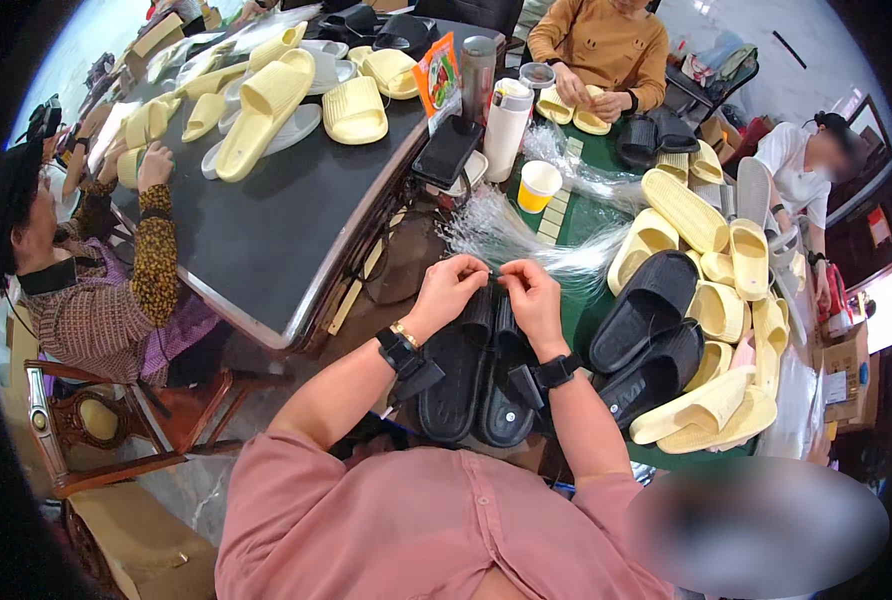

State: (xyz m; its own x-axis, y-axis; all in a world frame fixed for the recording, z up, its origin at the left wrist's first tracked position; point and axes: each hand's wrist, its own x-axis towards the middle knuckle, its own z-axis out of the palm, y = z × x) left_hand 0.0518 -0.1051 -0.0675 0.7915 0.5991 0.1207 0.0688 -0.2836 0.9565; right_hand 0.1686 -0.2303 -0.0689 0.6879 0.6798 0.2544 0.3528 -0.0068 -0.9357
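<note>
A pair of black slide slippers [452, 400] lies side by side in front of me, heels toward my body. Over their far ends, my left hand [450, 294] is closed in a pinch. My right hand [533, 306] pinches close beside it, the fingertips nearly meeting. Whatever is between the fingers is too small to make out. Just beyond my hands spreads a bundle of clear plastic strands [566, 258]. Another black slipper pair [646, 310] rests to the right of my right hand, against a pile of pale yellow slippers [686, 212].
A yellow-and-white paper cup [539, 187], a white bottle [507, 130] and a dark phone [448, 150] stand or lie ahead. On the left, a dark table [296, 225] holds more slippers. Co-workers sit left and across; one across handles yellow slippers [573, 112]. A wooden chair [96, 425] is lower left.
</note>
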